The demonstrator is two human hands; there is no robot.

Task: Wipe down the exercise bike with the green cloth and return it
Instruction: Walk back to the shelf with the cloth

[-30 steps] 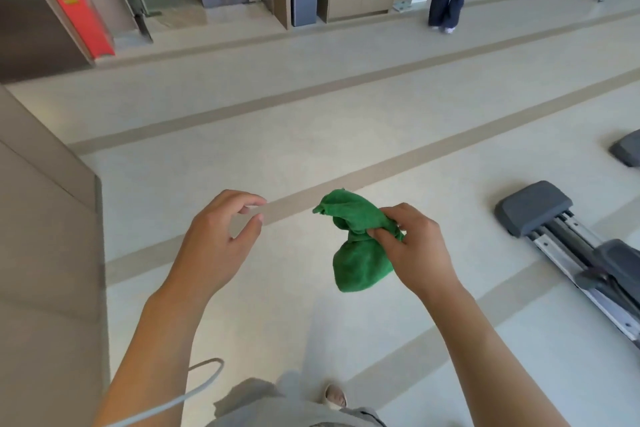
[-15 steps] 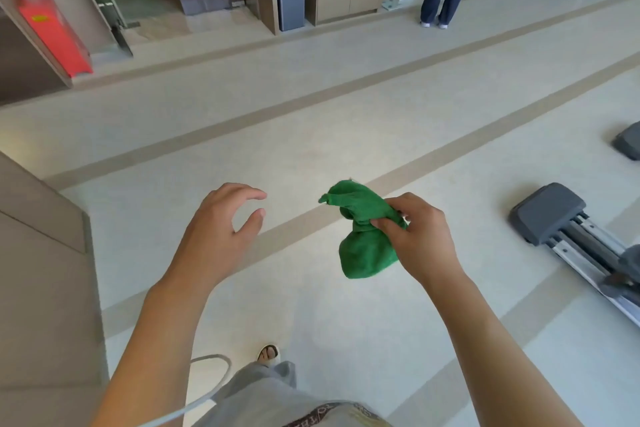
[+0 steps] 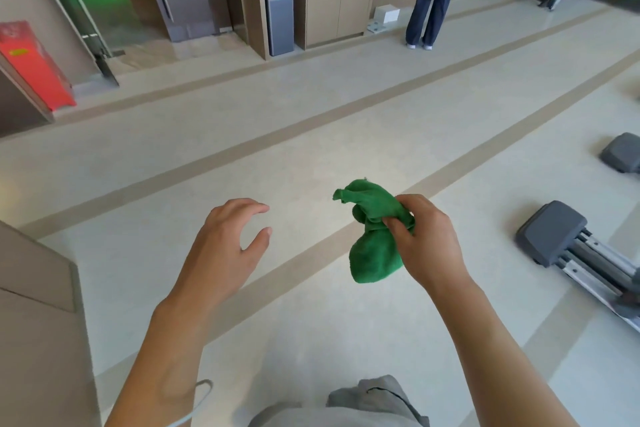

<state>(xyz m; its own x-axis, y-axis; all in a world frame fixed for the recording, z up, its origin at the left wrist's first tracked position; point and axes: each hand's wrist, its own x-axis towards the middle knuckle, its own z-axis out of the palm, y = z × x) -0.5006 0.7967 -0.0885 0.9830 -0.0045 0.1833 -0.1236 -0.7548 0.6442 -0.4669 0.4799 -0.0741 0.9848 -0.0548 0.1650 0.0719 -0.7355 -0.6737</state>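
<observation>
Green terry fabric, the green cloth, sits bunched in your right hand: your fingers and thumb pinch it near its middle, so one crumpled end sticks up and to the left of the knuckles while a fuller lobe hangs below them. How much of the cloth is folded inside your grip cannot be seen.

Your left hand holds nothing. It floats to the left of the cloth, well apart from it, fingers loosely curved and thumb spread, palm turned away from the camera.

To the right of your right hand, grey gym equipment lies low on the floor, a padded end joined to metal rails that run out of the frame's right edge; what machine it belongs to you cannot tell from here. A second grey pad farther off is cut by the same edge.

Beyond both hands, a person stands near the far wall, visible only from the waist down. Left of your left arm, a beige panel fills the corner, cropped by the frame. A thin white cable loops under your left forearm, its ends hidden.
</observation>
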